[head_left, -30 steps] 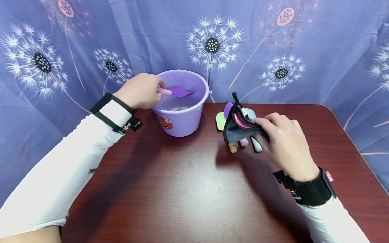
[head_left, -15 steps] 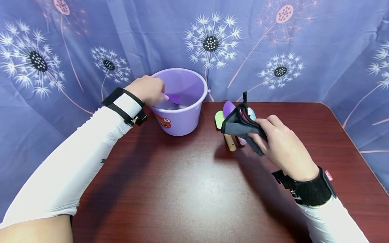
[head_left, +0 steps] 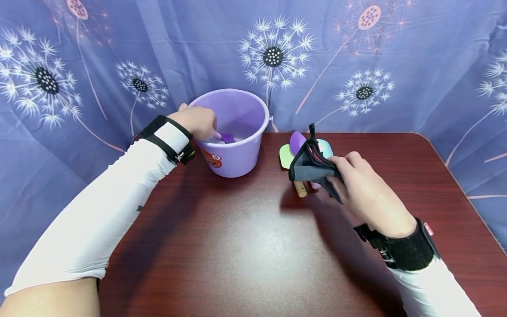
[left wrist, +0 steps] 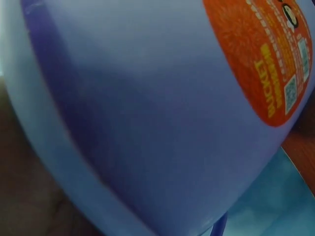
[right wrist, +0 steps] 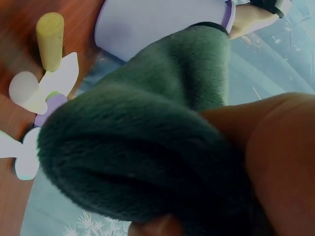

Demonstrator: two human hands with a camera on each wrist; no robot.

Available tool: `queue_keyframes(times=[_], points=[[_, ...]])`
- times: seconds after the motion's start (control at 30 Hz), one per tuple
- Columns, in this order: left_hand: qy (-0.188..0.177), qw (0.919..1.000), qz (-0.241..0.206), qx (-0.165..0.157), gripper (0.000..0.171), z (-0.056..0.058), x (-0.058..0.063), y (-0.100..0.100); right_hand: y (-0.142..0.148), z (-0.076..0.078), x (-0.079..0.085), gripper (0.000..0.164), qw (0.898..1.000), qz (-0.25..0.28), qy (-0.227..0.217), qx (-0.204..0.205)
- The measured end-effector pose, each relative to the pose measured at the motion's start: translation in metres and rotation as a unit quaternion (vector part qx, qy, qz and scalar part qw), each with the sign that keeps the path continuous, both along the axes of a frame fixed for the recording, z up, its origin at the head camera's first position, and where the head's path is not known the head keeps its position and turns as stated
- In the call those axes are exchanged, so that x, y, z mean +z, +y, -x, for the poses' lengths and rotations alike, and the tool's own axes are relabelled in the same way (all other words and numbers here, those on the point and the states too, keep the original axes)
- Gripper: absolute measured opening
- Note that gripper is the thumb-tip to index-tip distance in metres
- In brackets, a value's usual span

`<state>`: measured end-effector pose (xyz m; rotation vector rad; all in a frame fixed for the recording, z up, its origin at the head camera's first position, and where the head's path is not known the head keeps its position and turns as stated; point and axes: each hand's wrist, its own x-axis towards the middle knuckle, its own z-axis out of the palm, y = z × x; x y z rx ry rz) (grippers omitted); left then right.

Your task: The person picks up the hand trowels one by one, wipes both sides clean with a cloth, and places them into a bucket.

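My left hand (head_left: 199, 123) reaches over the near left rim of a lilac plastic bucket (head_left: 235, 159). It grips the pink handle of what looks like a spatula, whose purple blade (head_left: 227, 138) is down inside the bucket. In the left wrist view the bucket's wall (left wrist: 147, 108) fills the picture and hides that hand's fingers. On the right, my right hand (head_left: 370, 196) pinches a folded grey cloth (head_left: 308, 171) with black edging and a hanging loop. Its plush grey side (right wrist: 128, 142) shows in the right wrist view. The cloth hangs above several utensils, partly covering them.
A green-bladed utensil (head_left: 286, 156), a purple-headed one (head_left: 297, 141) and a light-blue one (head_left: 325, 148) lie on the dark red-brown table (head_left: 222, 246), right of the bucket. A blue dandelion-print curtain (head_left: 317, 57) stands behind the table.
My left hand has moved lower at the bucket's rim, taking the spatula deeper inside. The grey cloth has turned and closed up somewhat in my right hand, showing less pink inside.
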<state>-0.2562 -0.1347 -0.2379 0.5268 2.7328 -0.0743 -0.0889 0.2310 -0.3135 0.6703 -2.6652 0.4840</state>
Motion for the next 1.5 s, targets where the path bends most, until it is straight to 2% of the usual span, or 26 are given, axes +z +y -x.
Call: queue_keyframes(times=[0.17, 0.27, 0.7, 0.8, 0.9, 1.0, 1.13, 1.23, 1.37, 1.43, 1.5], points=[[-0.017, 0.9998, 0.011, -0.002, 0.032, -0.001, 0.001, 0.001, 0.001, 0.001, -0.001, 0.039, 1.0, -0.002, -0.002, 0.002], [-0.021, 0.9995, 0.022, -0.007, 0.032, -0.001, 0.002, 0.002, 0.001, 0.001, -0.001, 0.034, 1.0, 0.001, 0.001, -0.002], [0.005, 0.9996, 0.026, -0.009, 0.035, -0.007, 0.008, 0.009, 0.003, -0.001, 0.0, 0.024, 1.0, 0.003, 0.001, -0.019], [0.016, 0.9997, 0.018, -0.009, 0.033, -0.008, 0.01, 0.008, 0.002, -0.001, 0.001, 0.019, 1.0, 0.005, -0.008, -0.029], [0.044, 0.999, -0.007, -0.008, 0.023, -0.011, 0.017, 0.008, 0.002, 0.0, 0.003, 0.016, 0.999, 0.008, -0.014, -0.033], [0.085, 0.9956, -0.034, -0.015, 0.035, -0.019, 0.027, 0.009, 0.002, 0.001, 0.005, 0.015, 0.999, 0.015, -0.018, -0.04], [0.141, 0.9856, -0.088, -0.03, 0.038, -0.037, 0.036, 0.013, 0.002, 0.002, 0.007, 0.014, 0.998, 0.029, -0.026, -0.058], [0.176, 0.9702, -0.159, -0.046, 0.035, -0.055, 0.037, 0.02, 0.002, 0.003, 0.009, 0.013, 0.996, 0.038, -0.03, -0.069], [0.208, 0.9435, -0.246, -0.078, 0.024, -0.083, 0.028, 0.033, 0.004, 0.002, 0.012, 0.011, 0.995, 0.046, -0.037, -0.082], [0.209, 0.9333, -0.277, -0.094, 0.02, -0.095, 0.02, 0.042, 0.005, 0.002, 0.012, 0.012, 0.994, 0.048, -0.038, -0.088], [0.193, 0.9273, -0.305, -0.1, 0.017, -0.105, 0.011, 0.05, 0.005, 0.003, 0.013, 0.012, 0.994, 0.052, -0.034, -0.093]])
